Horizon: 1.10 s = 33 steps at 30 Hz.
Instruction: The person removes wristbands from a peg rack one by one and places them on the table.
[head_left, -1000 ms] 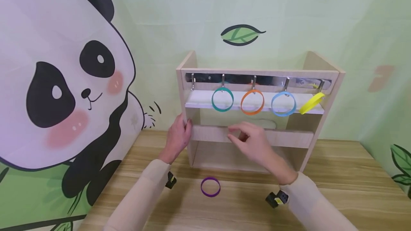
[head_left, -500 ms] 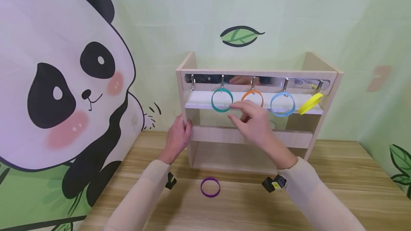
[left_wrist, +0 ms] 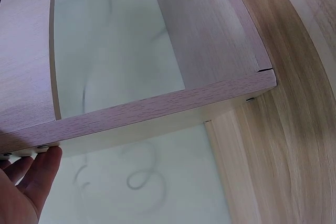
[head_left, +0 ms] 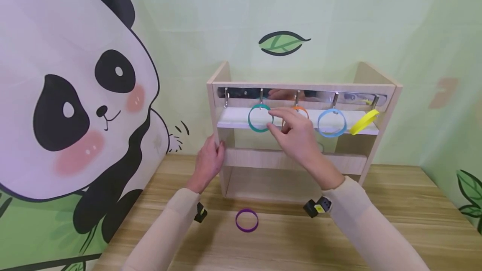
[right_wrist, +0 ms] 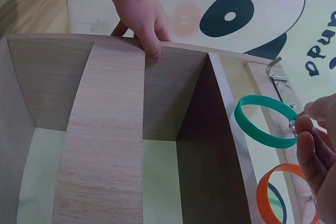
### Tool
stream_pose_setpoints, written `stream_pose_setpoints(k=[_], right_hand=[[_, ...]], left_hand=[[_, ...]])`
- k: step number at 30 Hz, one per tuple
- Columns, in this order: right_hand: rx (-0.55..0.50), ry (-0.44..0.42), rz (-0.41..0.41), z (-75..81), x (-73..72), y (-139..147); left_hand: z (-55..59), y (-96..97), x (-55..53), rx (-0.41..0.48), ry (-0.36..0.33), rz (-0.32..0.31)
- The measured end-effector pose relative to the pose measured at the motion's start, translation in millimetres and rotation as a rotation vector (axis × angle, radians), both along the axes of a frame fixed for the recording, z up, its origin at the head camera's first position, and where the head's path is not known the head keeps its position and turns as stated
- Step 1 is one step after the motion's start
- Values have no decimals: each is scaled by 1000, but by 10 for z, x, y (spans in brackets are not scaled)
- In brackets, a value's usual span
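A teal wristband [head_left: 249, 119] hangs on a hook of the small wooden shelf [head_left: 256, 158]. My right hand [head_left: 299, 137] is at its right edge, thumb and index finger bent with a gap between them. In the right wrist view, the fingertips are close to the teal band and its hook; whether they touch it is unclear. My left hand [head_left: 208, 158] grips the shelf's left side panel, the thumb inside and the other fingers outside. An orange wristband [right_wrist: 262, 203] hangs beside the teal one, partly hidden by my right hand in the head view.
Further right hang a light blue wristband [head_left: 333, 135] and a yellow wristband [head_left: 364, 122]. The leftmost hook [head_left: 226, 97] on the metal strip bears no band. A purple wristband [head_left: 247, 230] lies on the wooden table [head_left: 286, 246] before the shelf. A panda-printed backdrop [head_left: 180, 74] stands behind.
My right hand has risen from in front of the shelf's crossbar to the right edge of the teal wristband. My left hand keeps its place on the side panel.
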State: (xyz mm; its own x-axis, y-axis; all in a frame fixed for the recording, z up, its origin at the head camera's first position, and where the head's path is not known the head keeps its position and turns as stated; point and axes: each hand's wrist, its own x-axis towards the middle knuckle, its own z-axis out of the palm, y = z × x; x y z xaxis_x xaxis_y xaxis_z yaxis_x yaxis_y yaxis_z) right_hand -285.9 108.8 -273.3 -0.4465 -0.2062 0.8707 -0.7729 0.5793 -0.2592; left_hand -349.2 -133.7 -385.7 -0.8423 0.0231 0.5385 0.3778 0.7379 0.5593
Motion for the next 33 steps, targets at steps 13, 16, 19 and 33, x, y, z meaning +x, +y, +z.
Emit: stream_pose_setpoints(k=[13, 16, 19, 33], right_hand=[[9, -19, -66, 40, -150, -34], [20, -39, -74, 42, -164, -49], [29, -71, -94, 44, -164, -66], [-60, -79, -50, 61, -133, -65]], left_hand=[[-5, 5, 1, 8, -1, -4], [-4, 4, 1, 6, 1, -5], [-4, 5, 0, 3, 3, -5], [-1, 6, -6, -1, -1, -3]])
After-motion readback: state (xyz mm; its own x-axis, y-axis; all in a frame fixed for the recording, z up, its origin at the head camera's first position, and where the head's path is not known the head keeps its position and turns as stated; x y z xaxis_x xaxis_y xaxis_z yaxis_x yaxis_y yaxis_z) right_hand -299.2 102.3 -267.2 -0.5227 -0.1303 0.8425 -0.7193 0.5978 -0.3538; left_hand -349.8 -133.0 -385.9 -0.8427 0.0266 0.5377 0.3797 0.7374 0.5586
